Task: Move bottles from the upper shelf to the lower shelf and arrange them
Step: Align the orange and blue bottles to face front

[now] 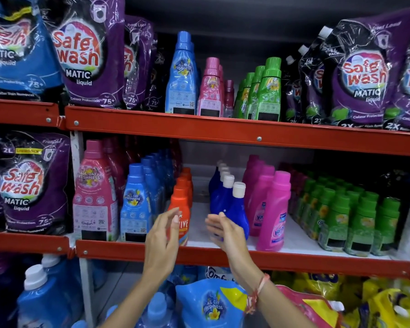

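We note both hands empty, fingers loosely spread: left hand (162, 235) before upright orange bottle (180, 210), right hand (224, 230) before upright dark-blue bottle (239, 214), caps up.

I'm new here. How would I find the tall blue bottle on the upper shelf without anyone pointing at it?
Find the upper red shelf rail and look just left of its middle. Between the purple pouches and the pink bottles stands the tall blue bottle, at the front of its row. It is the only light blue one up there, and taller than the pink and green bottles.
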A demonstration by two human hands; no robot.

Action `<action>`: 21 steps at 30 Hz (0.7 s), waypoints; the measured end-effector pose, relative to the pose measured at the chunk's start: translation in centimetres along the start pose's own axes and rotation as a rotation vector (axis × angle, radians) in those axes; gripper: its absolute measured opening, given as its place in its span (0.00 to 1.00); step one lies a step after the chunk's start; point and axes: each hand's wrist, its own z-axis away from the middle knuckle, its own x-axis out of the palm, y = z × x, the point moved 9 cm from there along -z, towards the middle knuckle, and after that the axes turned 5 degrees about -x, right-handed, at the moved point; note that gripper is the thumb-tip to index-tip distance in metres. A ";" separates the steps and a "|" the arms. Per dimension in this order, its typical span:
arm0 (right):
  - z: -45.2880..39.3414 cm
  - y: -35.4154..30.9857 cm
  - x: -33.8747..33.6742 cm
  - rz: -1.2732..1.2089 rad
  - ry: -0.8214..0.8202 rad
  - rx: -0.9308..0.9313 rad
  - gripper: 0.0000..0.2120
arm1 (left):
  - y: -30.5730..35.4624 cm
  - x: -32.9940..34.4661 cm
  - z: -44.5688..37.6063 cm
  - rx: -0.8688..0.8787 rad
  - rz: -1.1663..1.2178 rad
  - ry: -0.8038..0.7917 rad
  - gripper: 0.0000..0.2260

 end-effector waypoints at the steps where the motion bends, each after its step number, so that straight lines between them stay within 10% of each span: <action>1: 0.1 -0.3 -1.4 -0.019 0.059 -0.027 0.14 | 0.1 0.9 0.2 0.001 0.005 -0.018 0.17; 7: 1.7 0.1 -8.1 0.036 0.376 -0.125 0.09 | 0.0 8.3 0.4 -0.187 0.028 -0.255 0.18; 16: 0.6 2.4 -8.1 -0.073 0.219 0.183 0.22 | -2.6 14.1 0.0 -0.475 0.235 -0.400 0.56; 21: 0.8 1.1 -7.8 -0.128 0.156 0.222 0.27 | -0.9 12.4 1.0 -0.433 0.216 -0.427 0.49</action>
